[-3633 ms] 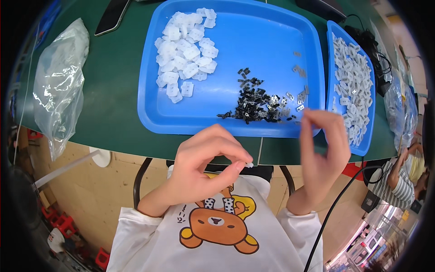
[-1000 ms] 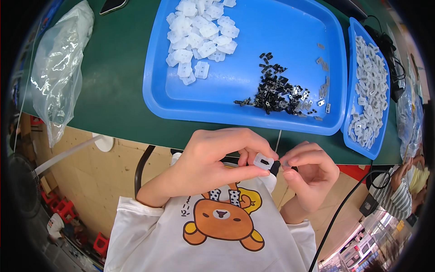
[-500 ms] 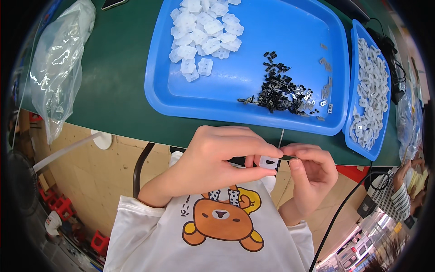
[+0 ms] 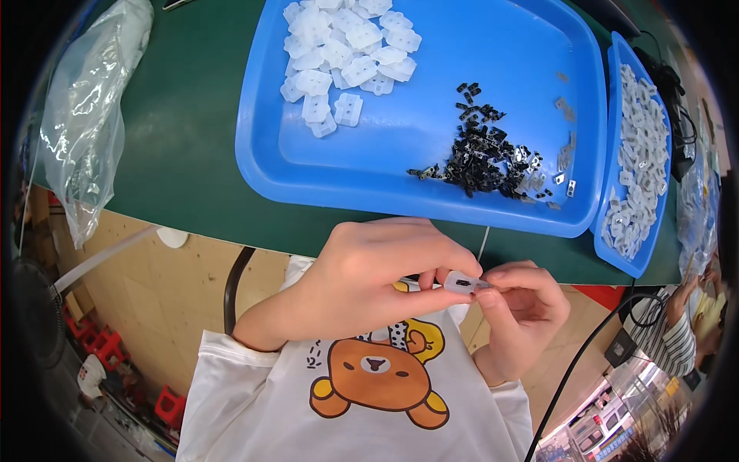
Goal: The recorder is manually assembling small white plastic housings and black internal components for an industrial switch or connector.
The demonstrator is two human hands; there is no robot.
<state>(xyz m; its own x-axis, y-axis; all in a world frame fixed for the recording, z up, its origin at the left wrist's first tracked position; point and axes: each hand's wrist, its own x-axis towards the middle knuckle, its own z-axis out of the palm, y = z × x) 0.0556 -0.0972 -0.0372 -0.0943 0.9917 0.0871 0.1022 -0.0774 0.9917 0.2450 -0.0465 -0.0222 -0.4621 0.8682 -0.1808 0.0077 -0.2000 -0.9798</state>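
My left hand (image 4: 389, 269) pinches a small translucent white plastic piece (image 4: 456, 282) between thumb and forefinger, just in front of my shirt. A black part sits in the middle of that piece. From the other side, my right hand (image 4: 527, 308) is closed, with thumb and forefinger meeting on the piece's right end; whether a smaller part is also between those fingertips is hidden. Beyond my hands lies a large blue tray (image 4: 339, 202). It holds a heap of flat white plastic pieces (image 4: 339, 46) at the left and a pile of small black parts (image 4: 485, 158) near its front right.
A narrower blue tray (image 4: 604, 245) full of small whitish parts (image 4: 637, 165) stands at the right. A clear plastic bag (image 4: 88, 115) lies on the green table (image 4: 181, 115) at the left. A black cable (image 4: 573, 362) hangs at the right; people are beyond it.
My right fingertips have moved left onto the piece's end. The white piece has tilted flatter. A thin dark strip seen between the right fingers before is no longer visible.
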